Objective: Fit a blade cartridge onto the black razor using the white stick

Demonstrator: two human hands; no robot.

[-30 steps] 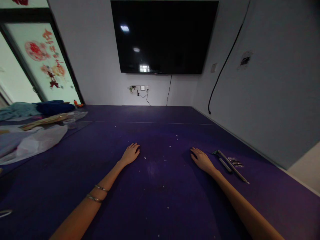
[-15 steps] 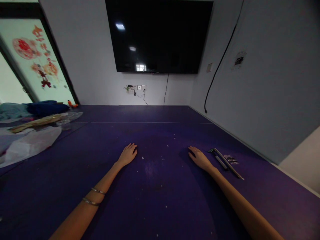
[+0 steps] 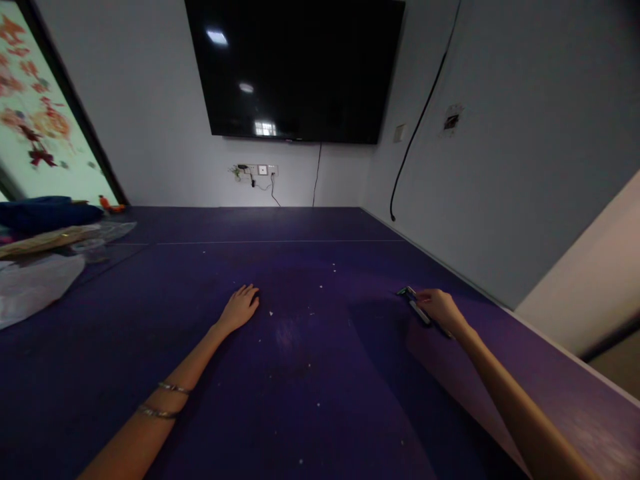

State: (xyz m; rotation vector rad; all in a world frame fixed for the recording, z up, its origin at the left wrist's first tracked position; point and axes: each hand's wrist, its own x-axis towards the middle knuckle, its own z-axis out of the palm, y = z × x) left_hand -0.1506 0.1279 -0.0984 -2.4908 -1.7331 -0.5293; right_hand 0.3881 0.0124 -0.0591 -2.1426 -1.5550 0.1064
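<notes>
My left hand point(image 3: 241, 307) lies palm down on the purple tabletop point(image 3: 300, 347), fingers stretched out, holding nothing. Two bracelets circle that forearm. On the right, my right hand point(image 3: 440, 309) is closed in a pinch at a long, thin, pen-like stick point(image 3: 447, 332). Most of the stick is hidden behind the hand, and its lower end shows below. Just left of the fingers lies a razor-like tool point(image 3: 420, 313) with a short grey handle and a small dark angled head. Whether the two pieces touch, I cannot tell.
Plastic bags point(image 3: 43, 283) and dark blue cloth point(image 3: 50, 212) lie at the left, near a small orange object point(image 3: 111, 205). A television point(image 3: 300, 73) hangs on the far wall above sockets point(image 3: 263, 170). A black cable point(image 3: 417, 137) dangles along the right wall.
My right hand has moved right from lying flat on the table to the stick and closed on it. The left hand stays flat. The view has turned slightly right.
</notes>
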